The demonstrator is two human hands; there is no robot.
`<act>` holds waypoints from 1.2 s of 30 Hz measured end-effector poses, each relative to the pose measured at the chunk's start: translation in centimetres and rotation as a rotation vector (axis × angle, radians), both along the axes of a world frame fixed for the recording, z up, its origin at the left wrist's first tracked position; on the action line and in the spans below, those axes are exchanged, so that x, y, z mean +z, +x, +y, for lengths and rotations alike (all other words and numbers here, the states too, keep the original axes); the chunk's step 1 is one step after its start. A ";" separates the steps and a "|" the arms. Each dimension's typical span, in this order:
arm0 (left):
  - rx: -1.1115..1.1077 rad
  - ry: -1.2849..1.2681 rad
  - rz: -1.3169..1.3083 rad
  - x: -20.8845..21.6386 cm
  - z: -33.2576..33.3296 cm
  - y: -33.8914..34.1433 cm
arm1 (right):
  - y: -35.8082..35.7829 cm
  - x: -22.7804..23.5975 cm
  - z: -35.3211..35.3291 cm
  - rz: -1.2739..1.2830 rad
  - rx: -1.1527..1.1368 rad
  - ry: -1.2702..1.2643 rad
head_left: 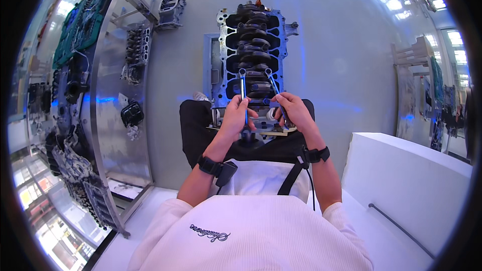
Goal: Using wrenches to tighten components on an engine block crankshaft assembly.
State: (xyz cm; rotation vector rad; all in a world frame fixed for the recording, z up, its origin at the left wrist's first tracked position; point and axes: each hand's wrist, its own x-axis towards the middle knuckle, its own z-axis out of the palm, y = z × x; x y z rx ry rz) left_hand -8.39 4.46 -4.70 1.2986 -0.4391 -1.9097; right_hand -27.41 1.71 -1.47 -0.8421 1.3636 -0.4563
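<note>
In front of me stands an engine block (284, 62) with its crankshaft (253, 47) exposed along the middle. My left hand (236, 115) is closed around a ring-ended wrench (243, 84), whose ring end lies over the near part of the crankshaft. A second wrench (274, 84) slants from my right hand (295, 111), its ring end over the same part on the right side. Whether either ring sits on a bolt is too small to tell. Both hands are just above the block's near end, between my knees.
At left runs a metal workbench (118, 120) with a green tool case (88, 22) and greasy engine parts. A cylinder head-like casting (138, 45) lies on its shelf, and another casting (171, 9) sits on the floor beyond. A white block-shaped partition (409, 163) stands at right.
</note>
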 end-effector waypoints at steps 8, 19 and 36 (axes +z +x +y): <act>-0.442 0.038 -0.158 1.0 -3.8 8.3 | 5.6 -1.8 1.6 -0.294 -0.219 0.157; -0.755 -0.277 -0.507 5.0 -11.6 12.1 | 9.0 -1.4 1.5 -0.488 -0.310 -0.138; -0.134 -0.176 -0.304 0.4 0.2 1.6 | 1.3 0.1 0.9 0.061 -0.006 -0.113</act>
